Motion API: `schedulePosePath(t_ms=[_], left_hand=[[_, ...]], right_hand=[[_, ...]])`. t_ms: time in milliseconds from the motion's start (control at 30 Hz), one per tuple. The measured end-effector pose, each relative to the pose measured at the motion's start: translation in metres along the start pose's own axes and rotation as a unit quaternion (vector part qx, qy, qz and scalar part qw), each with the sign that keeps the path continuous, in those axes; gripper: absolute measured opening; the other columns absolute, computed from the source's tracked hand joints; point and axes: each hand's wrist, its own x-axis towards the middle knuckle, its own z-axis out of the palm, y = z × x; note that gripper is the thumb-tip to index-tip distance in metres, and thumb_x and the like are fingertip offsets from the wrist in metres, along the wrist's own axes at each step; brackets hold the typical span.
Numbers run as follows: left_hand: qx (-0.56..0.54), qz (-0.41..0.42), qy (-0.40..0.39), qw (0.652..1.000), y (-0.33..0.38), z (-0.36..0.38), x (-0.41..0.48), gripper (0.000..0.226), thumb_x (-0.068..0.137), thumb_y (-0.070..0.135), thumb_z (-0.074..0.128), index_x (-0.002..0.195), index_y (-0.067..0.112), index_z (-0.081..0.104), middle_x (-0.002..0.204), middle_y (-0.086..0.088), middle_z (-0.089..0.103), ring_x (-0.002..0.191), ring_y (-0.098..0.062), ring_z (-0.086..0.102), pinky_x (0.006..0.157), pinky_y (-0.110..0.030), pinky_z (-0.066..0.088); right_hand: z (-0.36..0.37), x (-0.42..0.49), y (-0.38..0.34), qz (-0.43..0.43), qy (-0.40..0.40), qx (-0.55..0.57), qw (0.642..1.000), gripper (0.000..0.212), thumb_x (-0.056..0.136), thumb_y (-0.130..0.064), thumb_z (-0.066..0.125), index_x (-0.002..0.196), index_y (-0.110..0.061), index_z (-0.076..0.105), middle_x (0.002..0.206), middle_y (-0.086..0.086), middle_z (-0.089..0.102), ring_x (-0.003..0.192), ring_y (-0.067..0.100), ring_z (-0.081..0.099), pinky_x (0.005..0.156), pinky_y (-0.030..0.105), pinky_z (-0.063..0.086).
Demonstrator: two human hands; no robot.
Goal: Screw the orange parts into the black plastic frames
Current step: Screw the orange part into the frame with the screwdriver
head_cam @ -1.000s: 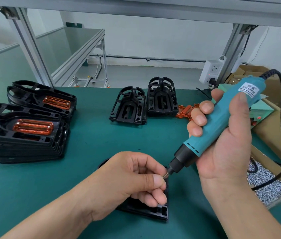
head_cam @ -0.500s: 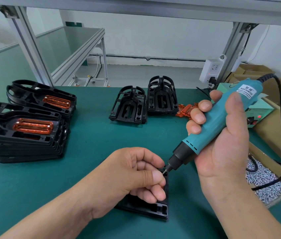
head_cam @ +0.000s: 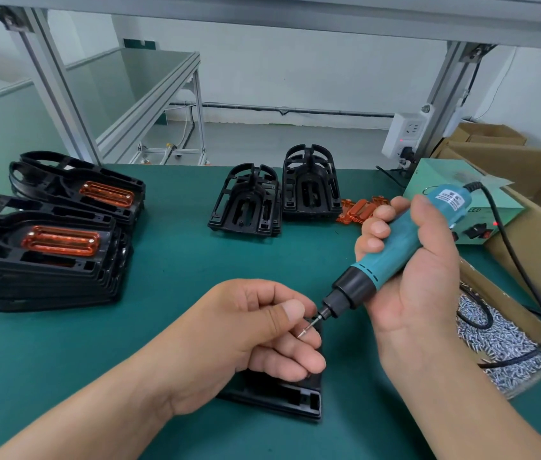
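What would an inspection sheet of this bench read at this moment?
Surface: green mat, bare in the middle.
Job's things: black frame lies under the left hand; finished stacks with orange parts fitted, far left; empty frames at the back; loose orange parts beside them; screw at the screwdriver bit.
Clutter: screw tray, right edge.
Hands: left hand curled at the screw, pinch cannot be told; right hand grips the screwdriver.
Cables: black cord runs from the screwdriver over the screw tray.
Surroundings: aluminium post, socket block, green power box, cardboard boxes.
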Motion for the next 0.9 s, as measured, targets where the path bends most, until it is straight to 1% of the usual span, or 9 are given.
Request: schedulePosePath(t_ms=[267,333,400,500,567,633,733,800,900], left_hand=[[-0.011,-0.009,-0.013,1.000,-0.002,-0.003,0.001,0.027,0.096,0.023,0.064,0.108,0.001,0.073,0.099,-0.024,0.073,0.084,-0.033,0.077,0.065,-0.028,0.062],[0.008,0.000,0.002,1.000,-0.001,-0.005,0.001,0.023,0.096,0.022,0.063,0.106,0.003,0.074,0.095,-0.021,0.073,0.077,-0.028,0.074,0.061,-0.027,0.060],[0.096,0.032,0.041,0.994,0.001,-0.009,0.002,0.016,0.101,0.020,0.062,0.100,0.013,0.076,0.085,-0.011,0.072,0.062,-0.017,0.063,0.052,-0.022,0.051],[0.315,0.085,0.137,0.935,0.006,-0.016,0.002,0.014,0.099,0.034,0.065,0.093,0.026,0.075,0.067,0.010,0.060,0.054,-0.006,0.045,0.051,-0.015,0.038],[0.430,0.118,0.175,0.878,0.006,-0.020,0.001,0.011,0.094,0.040,0.067,0.091,0.032,0.073,0.057,0.013,0.049,0.051,-0.002,0.040,0.051,-0.015,0.037],[0.512,0.136,0.175,0.830,0.005,-0.021,-0.002,0.007,0.092,0.044,0.066,0.089,0.038,0.070,0.053,0.013,0.044,0.048,-0.006,0.039,0.051,-0.018,0.037],[0.611,0.152,0.144,0.764,0.001,-0.019,-0.003,0.012,0.090,0.052,0.063,0.097,0.044,0.069,0.075,0.030,0.058,0.069,0.007,0.053,0.056,-0.015,0.038],[0.659,0.157,0.126,0.724,-0.002,-0.017,-0.002,0.023,0.090,0.058,0.060,0.109,0.046,0.067,0.085,0.032,0.057,0.081,0.015,0.051,0.063,-0.010,0.036],[0.695,0.158,0.107,0.693,-0.007,-0.016,0.000,0.031,0.092,0.064,0.054,0.117,0.048,0.063,0.092,0.026,0.058,0.086,0.006,0.054,0.070,-0.011,0.038]], right_hand=[[-0.002,0.002,0.000,0.002,0.000,0.012,1.000,0.014,0.105,-0.025,0.059,0.102,-0.013,0.052,0.085,0.002,0.057,0.064,0.012,0.052,0.054,0.021,0.046],[-0.002,0.002,-0.001,-0.003,-0.004,0.011,1.000,0.014,0.105,-0.024,0.059,0.102,-0.013,0.052,0.084,0.002,0.057,0.064,0.012,0.052,0.054,0.021,0.046],[-0.002,0.003,-0.003,-0.010,-0.012,0.008,1.000,0.012,0.105,-0.023,0.057,0.102,-0.013,0.053,0.084,0.002,0.057,0.064,0.012,0.051,0.054,0.021,0.045],[-0.002,0.005,-0.005,-0.025,-0.038,-0.017,0.999,0.009,0.105,-0.021,0.055,0.106,-0.012,0.053,0.082,0.002,0.058,0.062,0.012,0.050,0.052,0.021,0.043],[-0.002,0.005,-0.005,-0.039,-0.057,-0.047,0.996,0.008,0.104,-0.019,0.054,0.108,-0.012,0.052,0.081,0.002,0.058,0.060,0.012,0.049,0.050,0.021,0.043],[-0.002,0.004,-0.003,-0.047,-0.073,-0.075,0.993,0.011,0.103,-0.018,0.056,0.110,-0.012,0.051,0.079,0.002,0.059,0.058,0.013,0.050,0.048,0.022,0.042],[-0.003,0.004,0.000,-0.043,-0.095,-0.096,0.990,0.009,0.102,-0.018,0.057,0.108,-0.013,0.053,0.079,0.003,0.059,0.057,0.014,0.050,0.047,0.023,0.042],[-0.003,0.004,0.001,-0.040,-0.103,-0.104,0.988,0.005,0.101,-0.017,0.057,0.105,-0.014,0.056,0.079,0.003,0.059,0.056,0.014,0.050,0.046,0.024,0.042],[-0.004,0.005,0.002,-0.034,-0.112,-0.110,0.987,0.004,0.100,-0.017,0.058,0.103,-0.015,0.056,0.079,0.004,0.058,0.056,0.015,0.050,0.046,0.024,0.042]])
